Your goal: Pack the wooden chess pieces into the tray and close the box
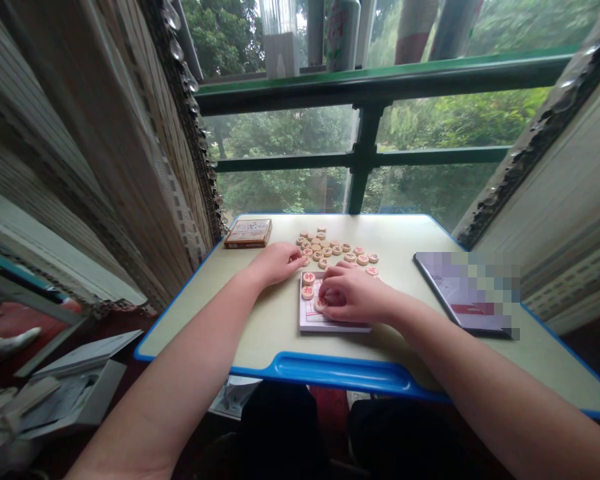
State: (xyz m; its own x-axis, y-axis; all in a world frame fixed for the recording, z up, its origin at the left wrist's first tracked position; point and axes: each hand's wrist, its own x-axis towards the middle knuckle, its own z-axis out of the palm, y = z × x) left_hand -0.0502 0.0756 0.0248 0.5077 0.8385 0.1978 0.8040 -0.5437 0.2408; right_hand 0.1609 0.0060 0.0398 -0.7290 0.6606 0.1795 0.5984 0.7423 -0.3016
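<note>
A shallow white box [335,327] with red lines on its floor lies near the middle of the table. Two round wooden Chinese chess pieces with red characters, an upper piece [309,278] and a lower piece [307,292], sit along its left side. Over the box, my right hand [353,293] is closed on another Chinese chess piece [321,305], covering the box's right part. My left hand [277,262] rests at the left edge of the loose pieces, its curled fingers gripping a Chinese chess piece [306,261]. Several more pieces [327,251] lie scattered behind the box.
A brown patterned box [249,233] lies at the table's back left. On the right is a dark-edged tablet-like slab [455,293], partly blurred. The pale table [205,320] has a blue rim with a front groove [343,373]. Curtains flank the window; bottles stand on the ledge.
</note>
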